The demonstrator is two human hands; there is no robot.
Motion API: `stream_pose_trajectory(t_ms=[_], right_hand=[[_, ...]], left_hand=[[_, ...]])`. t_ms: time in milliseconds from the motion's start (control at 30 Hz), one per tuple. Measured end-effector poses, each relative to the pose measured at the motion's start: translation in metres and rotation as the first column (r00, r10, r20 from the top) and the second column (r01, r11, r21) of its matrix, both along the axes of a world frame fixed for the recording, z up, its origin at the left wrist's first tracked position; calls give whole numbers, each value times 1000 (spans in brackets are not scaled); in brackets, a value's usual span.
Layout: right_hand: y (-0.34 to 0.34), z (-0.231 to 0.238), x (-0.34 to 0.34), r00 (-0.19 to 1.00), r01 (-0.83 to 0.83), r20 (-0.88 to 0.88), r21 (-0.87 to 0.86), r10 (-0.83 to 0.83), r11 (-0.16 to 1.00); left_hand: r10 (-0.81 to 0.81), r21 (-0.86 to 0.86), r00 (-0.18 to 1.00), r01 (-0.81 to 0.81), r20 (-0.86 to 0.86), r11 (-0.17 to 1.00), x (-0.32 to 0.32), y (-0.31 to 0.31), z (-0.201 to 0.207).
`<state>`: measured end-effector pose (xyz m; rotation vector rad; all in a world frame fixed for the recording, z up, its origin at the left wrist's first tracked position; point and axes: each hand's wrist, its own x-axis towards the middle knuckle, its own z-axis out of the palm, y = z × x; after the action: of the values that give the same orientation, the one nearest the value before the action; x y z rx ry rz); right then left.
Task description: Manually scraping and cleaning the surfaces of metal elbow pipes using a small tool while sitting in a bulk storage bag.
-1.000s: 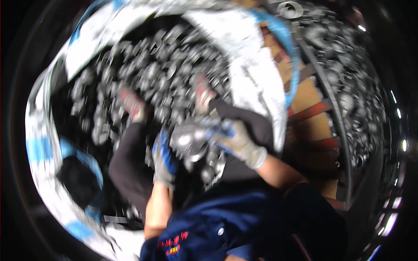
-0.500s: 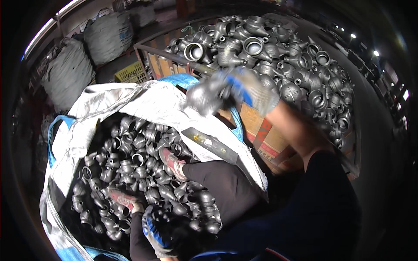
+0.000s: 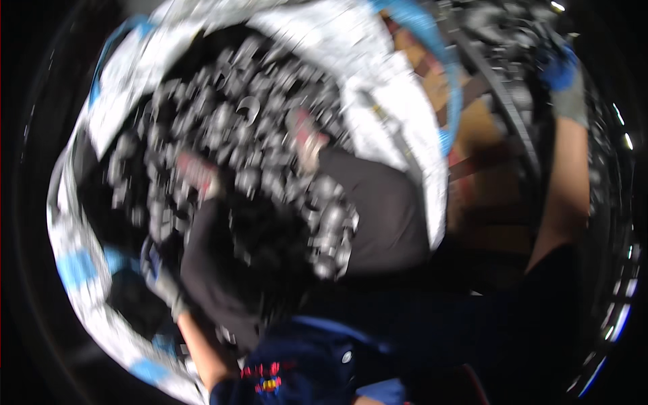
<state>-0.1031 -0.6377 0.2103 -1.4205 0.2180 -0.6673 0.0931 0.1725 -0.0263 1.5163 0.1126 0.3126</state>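
Everything is smeared by motion. My right hand [image 3: 567, 84], in a blue-and-grey work glove, reaches out at the upper right over a pile of grey metal castings [image 3: 489, 23]. Its fingers blur into the castings, so any hold is hidden. At the lower left, my left hand [image 3: 160, 278], gloved alike, is beside my left leg, inside the big white bag [image 3: 378, 74]. Its dark fingertips are close to loose castings [image 3: 223, 115] in the bag, and whether they grip one does not show.
My red shoes [image 3: 196, 170] stand among the castings in the bag. A blue lifting strap [image 3: 451, 88] loops over its right rim. Beyond it stands a crate with a metal rail [image 3: 503, 94] and brown cardboard [image 3: 479, 131] lining its side.
My right hand, which held a casting by the bag's rim, has swung right over the crate; that casting no longer shows. My left hand has moved left and farther away. The view has shifted.
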Motion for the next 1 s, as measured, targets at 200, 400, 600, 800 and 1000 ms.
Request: stream_pose_trajectory(t_ms=[200, 400, 600, 800, 1000], right_hand=[[243, -146, 29, 815, -331, -221, 580, 535, 744], [395, -221, 43, 652, -466, -339, 527, 678, 711], [408, -214, 32, 680, -557, -338, 337, 650, 759], [410, -213, 43, 681, -545, -503, 135, 531, 827], [414, -216, 47, 679, -491, -471, 279, 564, 825]], left_hand=[[-171, 813, 972, 231, -163, 534, -117, -12, -84], [-306, 882, 830, 463, -466, -89, -135, -28, -127], [-154, 820, 811, 531, -565, -214, -170, -1, -116], [61, 812, 913, 327, -403, 484, -156, 11, -53], [120, -161, 970, -155, -210, 975, -134, 36, 46]])
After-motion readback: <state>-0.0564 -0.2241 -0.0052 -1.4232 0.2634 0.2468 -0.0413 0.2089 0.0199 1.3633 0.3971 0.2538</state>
